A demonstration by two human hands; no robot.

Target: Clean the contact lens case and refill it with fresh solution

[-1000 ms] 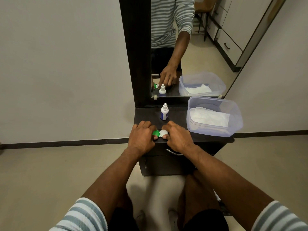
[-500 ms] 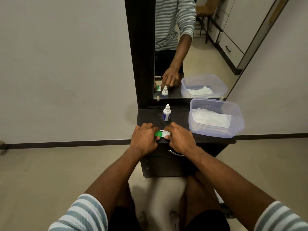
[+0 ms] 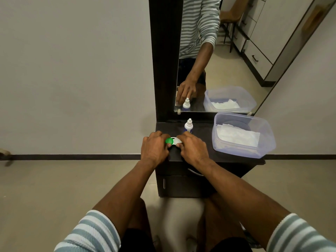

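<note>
At the front edge of the dark surface (image 3: 203, 153), my left hand (image 3: 154, 149) gripped the contact lens case (image 3: 173, 141) by its green cap (image 3: 169, 141), my right hand (image 3: 193, 150) closed over its white end; the solution bottle (image 3: 188, 125) stood just behind.

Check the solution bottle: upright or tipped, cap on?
Upright, cap on: the solution bottle stands on the dark cabinet top, white cap pointing up.

The contact lens case (image 3: 173, 141) has one green and one white cap; the sleeves (image 3: 91, 233) are blue-grey-and-white striped.
</note>
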